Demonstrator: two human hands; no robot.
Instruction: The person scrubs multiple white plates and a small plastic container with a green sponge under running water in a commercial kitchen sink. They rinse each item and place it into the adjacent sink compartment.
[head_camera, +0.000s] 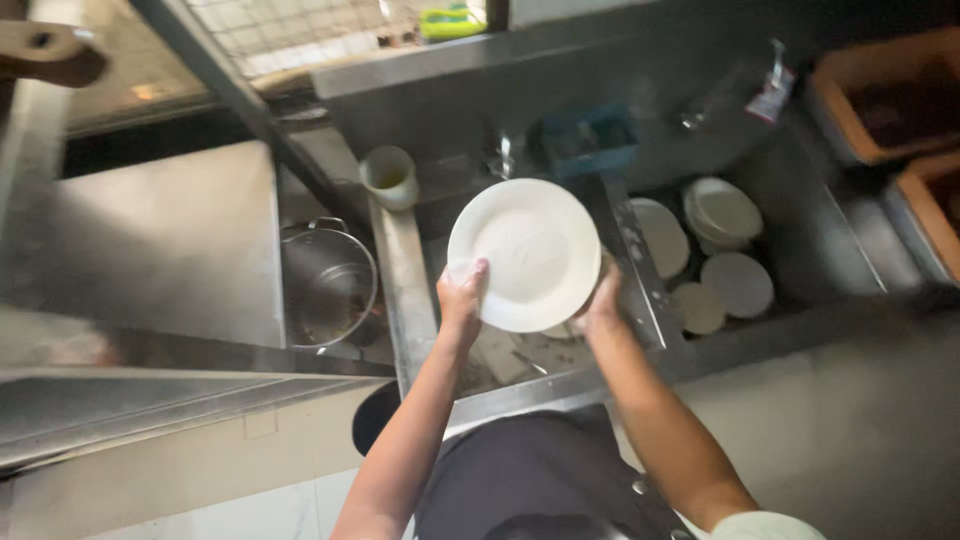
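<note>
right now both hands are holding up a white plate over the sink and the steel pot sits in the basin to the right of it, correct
Not quite: the head view shows the steel pot in the basin to the left, not the right. The right basin holds stacked white plates. The rest stands: the left hand and right hand hold up the white plate over the sink.

A white plate (524, 254) is held up over the sink (408, 290), gripped at its lower left edge by the left hand (461, 298) and at its lower right by the right hand (600, 300). Left of the sink a steel pot (328, 285) is seen; right of it, more plates (722, 212) are stacked.
</note>
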